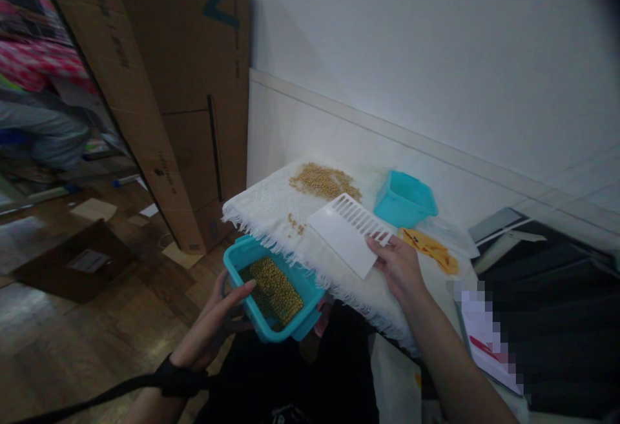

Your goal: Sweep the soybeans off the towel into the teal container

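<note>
My left hand (217, 321) grips a teal plastic tub (252, 256) holding yellowish beans (274, 290), just below the front edge of a small table. A white fringed cloth (271, 208) covers that table. My right hand (397, 262) pinches a white flat plastic scraper (346, 233) with a slotted end, held just above the cloth. A pile of the same beans (323, 181) lies on the cloth's far side, and a few loose beans (295, 224) sit near the scraper. A black strap runs from my left wrist.
A second, empty teal tub (404, 199) stands tilted at the table's back by the white wall. A yellow wrapper (431, 248) lies right of it. Large cardboard boxes (174, 88) lean on the left. Flat cardboard lies on the wooden floor (72, 321). Papers (484, 337) sit at the right.
</note>
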The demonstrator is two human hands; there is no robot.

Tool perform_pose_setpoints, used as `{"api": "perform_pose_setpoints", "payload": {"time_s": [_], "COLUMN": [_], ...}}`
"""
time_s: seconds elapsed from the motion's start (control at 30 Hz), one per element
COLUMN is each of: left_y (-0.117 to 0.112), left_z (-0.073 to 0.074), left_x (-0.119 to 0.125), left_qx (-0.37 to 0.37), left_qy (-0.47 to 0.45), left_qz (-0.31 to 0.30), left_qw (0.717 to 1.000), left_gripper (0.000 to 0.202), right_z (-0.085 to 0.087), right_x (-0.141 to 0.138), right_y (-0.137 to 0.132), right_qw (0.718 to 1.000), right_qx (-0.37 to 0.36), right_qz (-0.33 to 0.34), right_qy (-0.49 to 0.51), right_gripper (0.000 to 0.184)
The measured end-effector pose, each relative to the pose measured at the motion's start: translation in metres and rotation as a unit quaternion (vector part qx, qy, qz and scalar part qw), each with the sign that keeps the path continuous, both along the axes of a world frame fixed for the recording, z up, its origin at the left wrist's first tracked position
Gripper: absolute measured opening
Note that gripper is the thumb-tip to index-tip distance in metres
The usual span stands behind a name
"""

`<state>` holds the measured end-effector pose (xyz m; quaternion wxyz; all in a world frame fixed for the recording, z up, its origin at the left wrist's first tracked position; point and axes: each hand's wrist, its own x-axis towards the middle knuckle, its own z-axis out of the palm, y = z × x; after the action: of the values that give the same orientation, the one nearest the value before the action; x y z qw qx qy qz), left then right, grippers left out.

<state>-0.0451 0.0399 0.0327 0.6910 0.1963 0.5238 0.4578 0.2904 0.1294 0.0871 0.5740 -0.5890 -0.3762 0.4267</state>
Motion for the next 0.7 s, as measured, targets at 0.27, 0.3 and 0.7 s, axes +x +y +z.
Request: {"api": "perform_pose_setpoints", "payload": {"time_s": [0.27,0.3,0.7], "left_y": [0.000,0.000,0.001], "left_z": [-0.001,-0.001,0.001], "left_x": [-0.004,-0.005,-0.010], "left_qx": [0.007,0.007,0.017], "left_qy": [0.007,0.005,0.015], "left_qz": [0.000,0.000,0.016], "left_qw": [1.000,1.000,1.000], "left_gripper": [0.106,0.106,0.102], "right_z": [-0.001,0.000,-0.005], "right_x": [-0.002,-0.003,-0.011], "right_y": [0.006,0.005,-0.008], "right_qw": [0.999,0.999,0.997], "right_qx": [-0.024,-0.028,-0.041], "right_qz": [0.028,0.034,0.059], "right_qy": [-0.015,-0.015,0.002], "right_gripper": [0.062,0.063,0.063]}}
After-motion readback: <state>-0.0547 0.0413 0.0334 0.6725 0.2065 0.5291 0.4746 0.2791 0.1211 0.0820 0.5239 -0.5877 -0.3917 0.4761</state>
